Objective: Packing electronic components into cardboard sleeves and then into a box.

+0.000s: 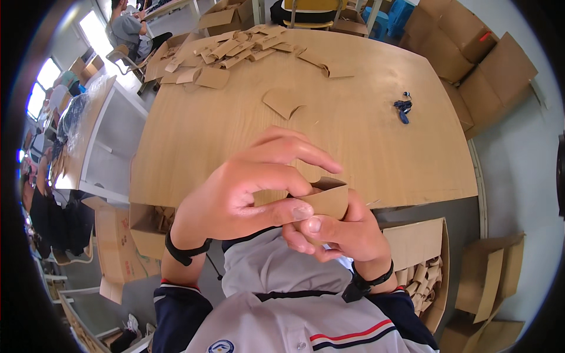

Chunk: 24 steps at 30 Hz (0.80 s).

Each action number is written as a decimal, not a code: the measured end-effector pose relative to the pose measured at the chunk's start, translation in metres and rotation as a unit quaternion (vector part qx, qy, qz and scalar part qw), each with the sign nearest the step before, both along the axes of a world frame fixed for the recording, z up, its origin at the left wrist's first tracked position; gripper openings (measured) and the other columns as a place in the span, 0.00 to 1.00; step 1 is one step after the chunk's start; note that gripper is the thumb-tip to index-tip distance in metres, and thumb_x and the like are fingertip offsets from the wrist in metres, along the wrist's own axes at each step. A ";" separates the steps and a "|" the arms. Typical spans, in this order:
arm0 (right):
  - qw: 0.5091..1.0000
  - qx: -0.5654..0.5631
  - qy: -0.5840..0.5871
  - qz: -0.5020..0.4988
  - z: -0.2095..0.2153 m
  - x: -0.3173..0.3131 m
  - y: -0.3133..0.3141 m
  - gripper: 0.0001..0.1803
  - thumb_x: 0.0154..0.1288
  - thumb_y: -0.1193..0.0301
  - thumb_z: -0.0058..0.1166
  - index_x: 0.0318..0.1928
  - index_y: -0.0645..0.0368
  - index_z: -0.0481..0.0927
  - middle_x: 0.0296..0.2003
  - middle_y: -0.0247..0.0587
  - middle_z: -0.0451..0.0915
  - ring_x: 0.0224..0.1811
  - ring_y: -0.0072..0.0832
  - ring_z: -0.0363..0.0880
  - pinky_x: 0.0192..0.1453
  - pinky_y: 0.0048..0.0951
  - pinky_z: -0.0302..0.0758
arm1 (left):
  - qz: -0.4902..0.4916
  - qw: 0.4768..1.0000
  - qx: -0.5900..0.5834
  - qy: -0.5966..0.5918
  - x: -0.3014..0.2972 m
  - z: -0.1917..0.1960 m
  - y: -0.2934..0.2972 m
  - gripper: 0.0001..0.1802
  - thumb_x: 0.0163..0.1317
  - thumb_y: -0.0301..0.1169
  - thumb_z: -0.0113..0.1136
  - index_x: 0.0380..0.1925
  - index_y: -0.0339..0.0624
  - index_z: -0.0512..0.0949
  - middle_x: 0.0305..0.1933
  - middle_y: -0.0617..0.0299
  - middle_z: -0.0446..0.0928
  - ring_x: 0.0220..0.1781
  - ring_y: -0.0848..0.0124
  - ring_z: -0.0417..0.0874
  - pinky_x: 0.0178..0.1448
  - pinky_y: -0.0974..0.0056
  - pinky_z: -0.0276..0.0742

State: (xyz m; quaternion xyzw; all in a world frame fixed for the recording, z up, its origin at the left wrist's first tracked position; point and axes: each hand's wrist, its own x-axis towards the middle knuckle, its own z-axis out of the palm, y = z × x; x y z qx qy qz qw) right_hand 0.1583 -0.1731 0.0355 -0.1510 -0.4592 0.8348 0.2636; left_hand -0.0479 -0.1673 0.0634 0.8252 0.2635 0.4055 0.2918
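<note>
Just past the near edge of the table (376,153), both hands hold a small brown cardboard sleeve (329,203), curved, with an opening at its top. My left hand (250,182) pinches its left side between thumb and index finger, while its other fingers arch above. From the right and below, my right hand (350,235) grips the same sleeve, its thumb against the near side. The two thumbs almost meet. A loose curved cardboard piece (282,101) lies beyond my hands, and farther off is a pile of flattened cardboard sleeves (241,48).
Another bent cardboard piece (338,72) and a dark blue corded item (403,109) lie on the table. At my right stands a carton (415,235) of folded cardboard pieces; another carton (147,235) is at my left. A person (125,32) sits far left.
</note>
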 end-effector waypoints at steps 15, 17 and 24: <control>0.798 0.458 -0.202 -0.334 -0.024 -0.018 0.009 0.16 0.58 0.77 0.64 0.47 0.64 0.76 0.30 0.48 0.78 0.32 0.40 0.81 0.35 0.33 0.76 | 0.159 0.971 -0.126 -0.130 0.026 -0.036 -0.007 0.10 0.60 0.35 0.66 0.32 0.40 0.78 0.59 0.53 0.72 0.55 0.63 0.72 0.61 0.60 0.66; 0.783 0.505 -0.202 -0.302 -0.019 -0.008 0.013 0.18 0.53 0.78 0.66 0.45 0.61 0.77 0.31 0.47 0.79 0.33 0.47 0.79 0.35 0.35 0.76 | 0.146 0.946 -0.168 -0.235 0.036 -0.043 -0.007 0.25 0.54 0.36 0.71 0.47 0.41 0.69 0.66 0.48 0.61 0.66 0.65 0.62 0.62 0.63 0.60; 0.863 0.448 -0.210 -0.101 -0.021 0.022 0.014 0.17 0.54 0.77 0.65 0.45 0.58 0.78 0.31 0.41 0.79 0.31 0.37 0.81 0.37 0.32 0.76 | -0.040 0.868 -0.426 -0.251 0.051 -0.053 -0.013 0.44 0.48 0.42 0.76 0.59 0.47 0.58 0.71 0.49 0.57 0.69 0.62 0.61 0.69 0.58 0.56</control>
